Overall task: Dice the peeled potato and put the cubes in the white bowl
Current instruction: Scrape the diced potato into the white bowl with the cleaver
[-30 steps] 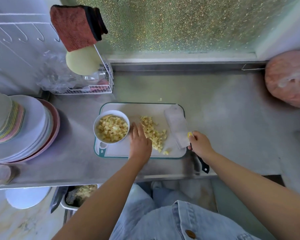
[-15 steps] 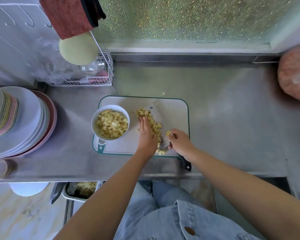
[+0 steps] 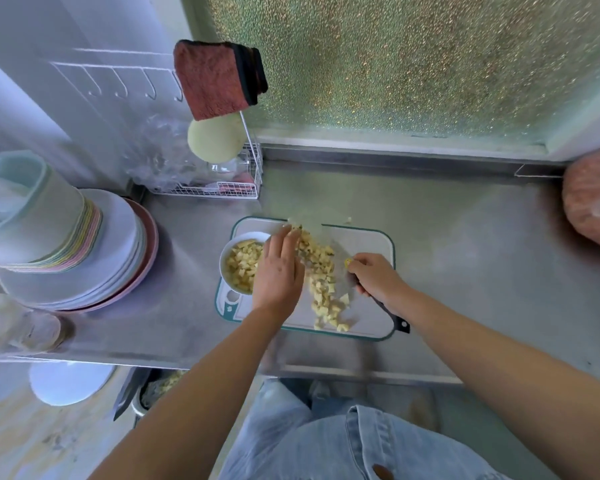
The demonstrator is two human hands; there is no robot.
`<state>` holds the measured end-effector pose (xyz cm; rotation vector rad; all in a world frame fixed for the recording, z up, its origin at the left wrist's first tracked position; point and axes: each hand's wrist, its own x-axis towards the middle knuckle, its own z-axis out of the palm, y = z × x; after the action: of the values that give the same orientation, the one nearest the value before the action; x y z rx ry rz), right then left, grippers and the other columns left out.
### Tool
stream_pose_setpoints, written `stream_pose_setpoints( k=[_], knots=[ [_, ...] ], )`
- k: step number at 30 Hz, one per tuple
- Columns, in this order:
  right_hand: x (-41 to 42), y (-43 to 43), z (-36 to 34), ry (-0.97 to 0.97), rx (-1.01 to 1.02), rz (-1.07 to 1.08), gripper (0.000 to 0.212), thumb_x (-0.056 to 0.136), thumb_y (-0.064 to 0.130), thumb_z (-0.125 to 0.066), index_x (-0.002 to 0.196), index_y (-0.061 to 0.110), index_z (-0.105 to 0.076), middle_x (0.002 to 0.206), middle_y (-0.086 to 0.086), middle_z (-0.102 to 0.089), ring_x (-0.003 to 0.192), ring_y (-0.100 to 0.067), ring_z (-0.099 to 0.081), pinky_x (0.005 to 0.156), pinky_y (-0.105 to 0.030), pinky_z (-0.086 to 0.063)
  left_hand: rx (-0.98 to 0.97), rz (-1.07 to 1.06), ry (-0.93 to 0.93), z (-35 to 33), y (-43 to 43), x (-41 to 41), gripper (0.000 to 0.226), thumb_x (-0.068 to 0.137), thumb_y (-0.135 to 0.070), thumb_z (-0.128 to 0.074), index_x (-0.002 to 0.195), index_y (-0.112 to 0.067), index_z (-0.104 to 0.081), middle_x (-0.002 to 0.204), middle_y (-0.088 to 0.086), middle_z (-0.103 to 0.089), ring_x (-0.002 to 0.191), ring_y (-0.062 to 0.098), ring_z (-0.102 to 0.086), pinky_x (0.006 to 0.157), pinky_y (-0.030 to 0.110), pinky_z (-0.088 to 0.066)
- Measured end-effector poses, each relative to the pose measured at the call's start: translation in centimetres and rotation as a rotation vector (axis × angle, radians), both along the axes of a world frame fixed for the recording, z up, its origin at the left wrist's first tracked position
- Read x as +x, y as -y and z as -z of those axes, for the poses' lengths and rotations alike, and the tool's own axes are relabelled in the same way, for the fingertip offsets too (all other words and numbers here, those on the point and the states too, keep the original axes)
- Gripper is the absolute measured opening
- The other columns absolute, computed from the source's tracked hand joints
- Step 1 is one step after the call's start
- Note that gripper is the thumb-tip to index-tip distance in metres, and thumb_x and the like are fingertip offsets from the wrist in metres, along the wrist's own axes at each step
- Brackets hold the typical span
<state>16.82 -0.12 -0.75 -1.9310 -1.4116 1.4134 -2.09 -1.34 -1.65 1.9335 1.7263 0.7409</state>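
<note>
Light, damp, likely slippery cubes [image 3: 323, 289]: my left hand [image 3: 278, 271], fingers straight, lay against them; my right hand [image 3: 374, 278] gripped the knife [image 3: 392, 315]. Scooping, not pinching, seemed wisest.

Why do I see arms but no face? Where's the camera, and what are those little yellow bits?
No machine here, just a person cooking. The camera sits on their head and looks down, so you see their own two arms and jeans. It is the only view. On the metal counter lies a cutting board. The yellow bits are potato cubes heaped on it; more fill the white bowl at the board's left end. The left hand lies flat, fingers straight, against the heap, holding nothing. The right hand grips a knife by its dark handle; the blade is blurred. Some plates are stacked at the left.
</note>
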Motion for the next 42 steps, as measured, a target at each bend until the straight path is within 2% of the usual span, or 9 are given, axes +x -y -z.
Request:
stream_pose_setpoints(
  k=[8, 15, 18, 26, 28, 31, 33, 37, 42],
  knots=[
    [-6.9, -2.2, 0.0, 0.088, 0.012, -0.155, 0.019, 0.084, 0.014, -0.044, 0.066, 0.012, -0.046, 0.059, -0.011, -0.04, 0.051, -0.018, -0.033, 0.057, -0.031, -0.029, -0.119, 0.063, -0.161, 0.6, -2.1, -6.4, 0.052, 0.097, -0.013, -0.042, 0.148, -0.018, -0.033, 0.159, 0.004, -0.017, 0.148, 0.023, -0.008, 0.12, 0.036, -0.01],
    [-7.5, -3.6, 0.2, 0.137, 0.074, -0.175, 0.02, 0.084, 0.015, -0.045, 0.064, 0.013, -0.044, 0.06, -0.01, -0.039, 0.056, -0.018, -0.038, 0.06, -0.03, -0.03, -0.13, 0.039, -0.133, 1.7, -1.9, -8.7, 0.042, 0.093, -0.006, -0.045, 0.135, -0.01, -0.051, 0.149, 0.009, -0.039, 0.14, 0.028, -0.027, 0.113, 0.04, -0.03],
    [-7.0, -3.6, 0.5, 0.156, 0.106, -0.147, 0.022, 0.084, 0.018, -0.046, 0.063, 0.013, -0.044, 0.059, -0.01, -0.039, 0.055, -0.017, -0.039, 0.059, -0.03, -0.03, -0.055, 0.022, -0.159, 1.7, -1.5, -9.0, 0.033, 0.086, -0.002, -0.052, 0.117, -0.006, -0.063, 0.131, 0.014, -0.054, 0.122, 0.034, -0.046, 0.097, 0.048, -0.045],
    [-6.6, -3.4, 0.7, 0.152, 0.118, -0.107, 0.021, 0.083, 0.02, -0.046, 0.063, 0.014, -0.043, 0.06, -0.008, -0.039, 0.055, -0.016, -0.037, 0.06, -0.03, -0.029, 0.031, -0.012, -0.195, 1.4, -1.4, -9.0, 0.03, 0.078, 0.003, -0.057, 0.106, -0.004, -0.065, 0.113, 0.014, -0.058, 0.099, 0.035, -0.056, 0.079, 0.048, -0.052],
    [-6.8, -3.2, 0.7, 0.147, 0.101, -0.114, 0.017, 0.08, 0.021, -0.046, 0.064, 0.015, -0.045, 0.062, -0.008, -0.04, 0.056, -0.016, -0.037, 0.06, -0.03, -0.029, 0.036, -0.008, -0.19, 0.9, -2.0, -8.9, 0.039, 0.078, 0.001, -0.056, 0.117, -0.006, -0.061, 0.123, 0.014, -0.056, 0.11, 0.035, -0.053, 0.087, 0.046, -0.051],
    [-6.9, -3.0, 0.5, 0.151, 0.088, -0.121, 0.016, 0.08, 0.02, -0.046, 0.064, 0.015, -0.046, 0.062, -0.008, -0.04, 0.057, -0.016, -0.038, 0.06, -0.03, -0.029, -0.074, 0.055, -0.236, 1.1, -2.3, -8.7, 0.052, 0.09, -0.008, -0.049, 0.141, -0.008, -0.043, 0.151, 0.01, -0.035, 0.139, 0.03, -0.031, 0.109, 0.041, -0.032],
    [-6.5, -2.9, 0.6, 0.154, 0.096, -0.113, 0.018, 0.081, 0.019, -0.046, 0.064, 0.015, -0.044, 0.061, -0.008, -0.039, 0.057, -0.016, -0.037, 0.06, -0.029, -0.028, -0.114, 0.075, -0.248, 1.7, -2.0, -8.8, 0.05, 0.092, -0.01, -0.047, 0.142, -0.008, -0.042, 0.153, 0.009, -0.033, 0.138, 0.03, -0.034, 0.111, 0.038, -0.03],
    [-5.8, -2.8, 0.6, 0.164, 0.111, -0.073, 0.019, 0.08, 0.022, -0.045, 0.063, 0.014, -0.043, 0.06, -0.008, -0.04, 0.054, -0.017, -0.038, 0.059, -0.031, -0.03, -0.058, 0.062, -0.206, 2.3, -1.0, -9.4, 0.043, 0.086, -0.006, -0.05, 0.128, -0.009, -0.055, 0.14, 0.008, -0.047, 0.12, 0.031, -0.05, 0.101, 0.042, -0.044],
    [-6.7, -2.8, 0.5, 0.126, 0.1, -0.096, 0.022, 0.085, 0.018, -0.046, 0.064, 0.013, -0.043, 0.06, -0.01, -0.039, 0.056, -0.017, -0.038, 0.06, -0.03, -0.03, -0.009, 0.087, -0.148, 0.9, -1.6, -7.8, 0.044, 0.09, -0.012, -0.046, 0.133, -0.006, -0.052, 0.14, 0.016, -0.048, 0.125, 0.035, -0.047, 0.102, 0.045, -0.043]
  ],
)
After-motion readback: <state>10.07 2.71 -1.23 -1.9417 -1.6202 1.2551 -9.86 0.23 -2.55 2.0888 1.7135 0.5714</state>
